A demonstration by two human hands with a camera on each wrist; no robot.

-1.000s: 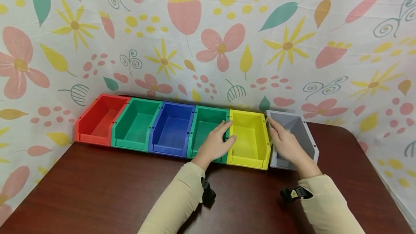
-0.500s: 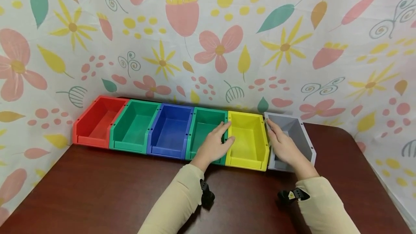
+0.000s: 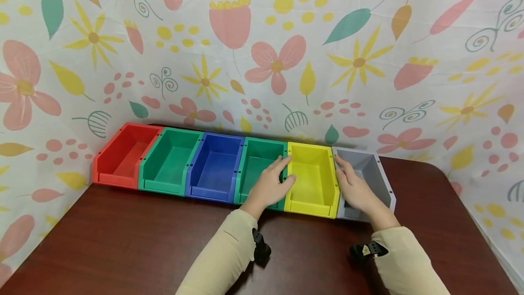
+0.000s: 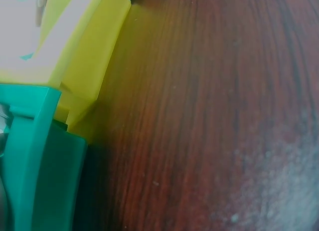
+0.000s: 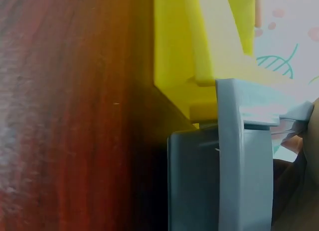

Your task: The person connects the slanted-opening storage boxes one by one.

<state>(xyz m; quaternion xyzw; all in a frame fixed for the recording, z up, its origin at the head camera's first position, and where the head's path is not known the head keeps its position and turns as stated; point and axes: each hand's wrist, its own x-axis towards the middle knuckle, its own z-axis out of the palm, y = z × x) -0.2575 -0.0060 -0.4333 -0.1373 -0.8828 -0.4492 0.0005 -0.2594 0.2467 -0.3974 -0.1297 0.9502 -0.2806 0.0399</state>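
A row of open-front plastic bins stands along the wall. My left hand (image 3: 268,185) reaches over the right-hand green bin (image 3: 255,160), its fairly straight fingers at the wall shared with the yellow bin (image 3: 312,174). Its thumb tip overlaps the yellow bin's left rim. My right hand (image 3: 356,189) is inside the grey bin (image 3: 378,176), extended fingers against that bin's left wall. Yellow and grey bins stand side by side, their rims meeting. In the right wrist view, the grey bin's front lip (image 5: 244,166) lies close to the yellow bin (image 5: 184,51); the hand is mostly cut off.
Further left in the same row are a blue bin (image 3: 217,165), another green bin (image 3: 171,160) and a red bin (image 3: 128,156). They stand on a dark brown wooden table (image 3: 135,240). Behind hangs a flower-patterned cloth (image 3: 262,58).
The grey bin has slid left with my right hand, closing the narrow gap to the yellow bin. My left hand stays nearly where it was.
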